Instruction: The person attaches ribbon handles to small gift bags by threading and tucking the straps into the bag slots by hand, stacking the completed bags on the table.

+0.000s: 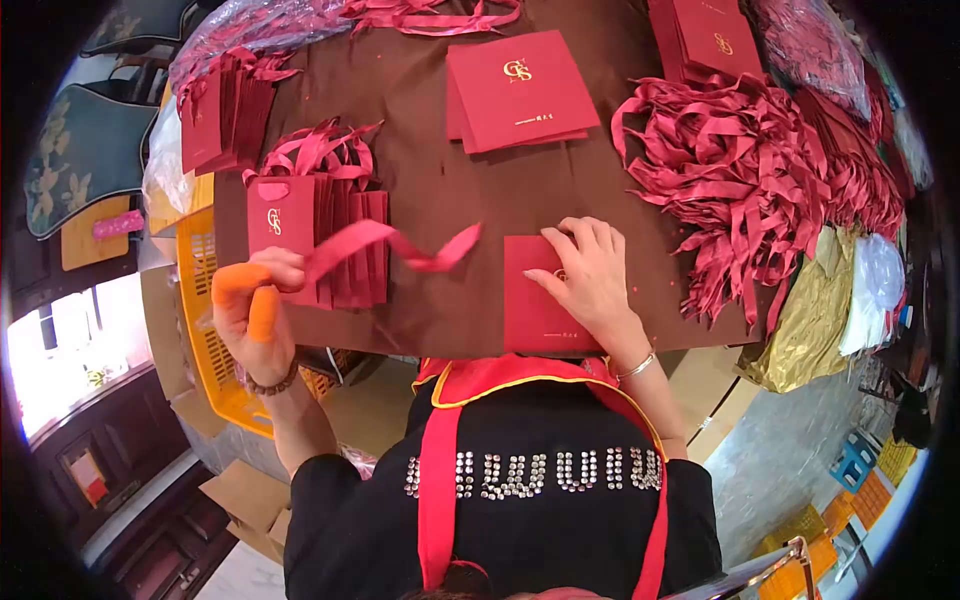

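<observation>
Pinched in the fingers of my left hand (258,305), which wears orange finger covers, is one end of a red ribbon (370,238). The ribbon's other end hangs loose toward the table's middle. My right hand (588,275) lies with fingers spread on a flat red bag (525,310) with a gold logo, at the table's near edge. Just behind my left hand, a row of red bags (350,205) with ribbon handles stands upright. Farther back, a small stack of flat red bags (522,92) lies on the brown tablecloth (425,120).
A heap of loose red ribbons (720,165) covers the table's right side. More red bags stand at the back left (228,120) and back right (705,40). A yellow plastic crate (208,330) sits below the left edge. Gold plastic wrapping (810,320) hangs at the right.
</observation>
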`<state>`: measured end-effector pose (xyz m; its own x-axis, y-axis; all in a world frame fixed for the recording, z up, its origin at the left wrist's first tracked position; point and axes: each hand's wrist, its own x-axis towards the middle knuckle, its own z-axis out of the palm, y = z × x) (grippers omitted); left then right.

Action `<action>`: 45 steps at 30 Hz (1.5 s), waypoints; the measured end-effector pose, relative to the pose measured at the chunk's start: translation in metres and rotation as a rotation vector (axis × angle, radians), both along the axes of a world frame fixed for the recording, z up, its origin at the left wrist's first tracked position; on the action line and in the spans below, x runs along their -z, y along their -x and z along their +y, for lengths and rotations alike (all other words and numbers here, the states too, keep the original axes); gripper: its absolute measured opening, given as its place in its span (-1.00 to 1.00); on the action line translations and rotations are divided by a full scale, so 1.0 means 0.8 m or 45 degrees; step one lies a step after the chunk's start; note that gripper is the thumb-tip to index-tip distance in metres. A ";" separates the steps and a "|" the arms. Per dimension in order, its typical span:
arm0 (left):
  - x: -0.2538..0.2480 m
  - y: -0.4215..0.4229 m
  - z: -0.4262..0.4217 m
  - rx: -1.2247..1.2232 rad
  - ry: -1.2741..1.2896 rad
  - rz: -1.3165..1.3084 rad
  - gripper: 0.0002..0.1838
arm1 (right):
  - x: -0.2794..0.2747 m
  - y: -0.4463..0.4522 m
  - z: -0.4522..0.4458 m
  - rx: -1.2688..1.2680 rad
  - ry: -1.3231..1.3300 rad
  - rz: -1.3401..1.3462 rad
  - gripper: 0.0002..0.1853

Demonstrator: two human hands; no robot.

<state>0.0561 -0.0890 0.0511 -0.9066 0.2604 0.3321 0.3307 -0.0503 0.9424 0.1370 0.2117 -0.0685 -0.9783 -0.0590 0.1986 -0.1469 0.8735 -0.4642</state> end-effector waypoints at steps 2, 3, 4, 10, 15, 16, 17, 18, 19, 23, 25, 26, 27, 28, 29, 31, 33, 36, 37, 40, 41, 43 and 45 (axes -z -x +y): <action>-0.003 -0.004 0.015 -0.054 0.138 0.035 -0.90 | -0.002 -0.003 -0.002 0.009 0.019 -0.011 -0.49; -0.001 -0.016 0.038 -0.108 0.304 -0.149 -0.88 | -0.007 -0.006 -0.002 0.025 0.015 -0.085 -0.52; 0.003 -0.021 0.060 -0.068 0.738 -0.221 -0.87 | -0.011 -0.008 -0.001 0.044 0.011 -0.157 -0.54; 0.138 -0.050 0.155 0.279 1.049 0.153 -0.86 | -0.008 -0.021 0.012 -0.007 0.317 -0.342 -0.70; 0.144 -0.055 0.156 0.255 1.007 0.051 -0.86 | -0.005 -0.022 0.042 0.031 0.899 -0.607 -0.77; 0.143 -0.054 0.155 0.218 0.998 0.068 -0.86 | -0.005 -0.019 0.048 0.008 0.987 -0.740 -0.77; 0.142 -0.053 0.154 0.179 0.989 0.087 -0.86 | -0.006 -0.017 0.050 0.016 0.993 -0.743 -0.77; 0.140 -0.052 0.154 0.183 0.992 0.093 -0.87 | -0.006 -0.016 0.052 -0.004 1.010 -0.800 -0.76; 0.142 -0.053 0.153 0.192 0.995 0.091 -0.87 | -0.005 -0.016 0.053 -0.023 1.028 -0.856 -0.74; 0.141 -0.061 0.156 0.245 1.069 0.368 -0.87 | -0.001 -0.018 0.054 0.010 1.195 -0.935 -0.73; 0.140 -0.064 0.160 0.265 1.077 0.414 -0.88 | 0.002 -0.020 0.054 0.036 1.303 -0.970 -0.72; 0.141 -0.065 0.162 0.268 1.075 0.410 -0.87 | 0.003 -0.021 0.054 0.040 1.306 -0.969 -0.72; 0.142 -0.065 0.164 0.270 1.072 0.407 -0.86 | 0.003 -0.021 0.055 0.031 1.297 -0.980 -0.72; 0.141 -0.065 0.165 0.273 1.070 0.410 -0.86 | 0.003 -0.022 0.055 0.023 1.288 -0.991 -0.72; 0.141 -0.066 0.165 0.269 1.065 0.383 -0.84 | 0.001 -0.022 0.055 0.027 1.289 -0.990 -0.72; 0.141 -0.067 0.167 0.268 1.059 0.355 -0.82 | -0.005 -0.021 0.054 0.044 1.295 -1.009 -0.73; 0.139 -0.065 0.170 0.234 1.084 0.323 -0.83 | -0.004 -0.021 0.053 0.038 1.307 -1.009 -0.73; 0.133 -0.067 0.176 0.261 1.093 0.369 -0.85 | -0.010 -0.020 0.051 0.044 1.321 -1.011 -0.73; 0.134 -0.068 0.177 0.259 1.094 0.370 -0.85 | -0.012 -0.019 0.051 0.059 1.324 -1.014 -0.73; 0.134 -0.069 0.180 0.238 1.051 0.404 -0.85 | -0.008 -0.022 0.051 0.079 1.326 -1.032 -0.72; 0.133 -0.068 0.180 0.260 1.061 0.396 -0.85 | -0.008 -0.023 0.050 0.081 1.327 -1.030 -0.72; 0.129 -0.067 0.183 0.283 1.069 0.390 -0.85 | -0.009 -0.023 0.048 0.077 1.291 -1.002 -0.72; 0.125 -0.067 0.186 0.347 1.166 0.383 -0.87 | -0.009 -0.025 0.047 0.077 1.287 -0.976 -0.72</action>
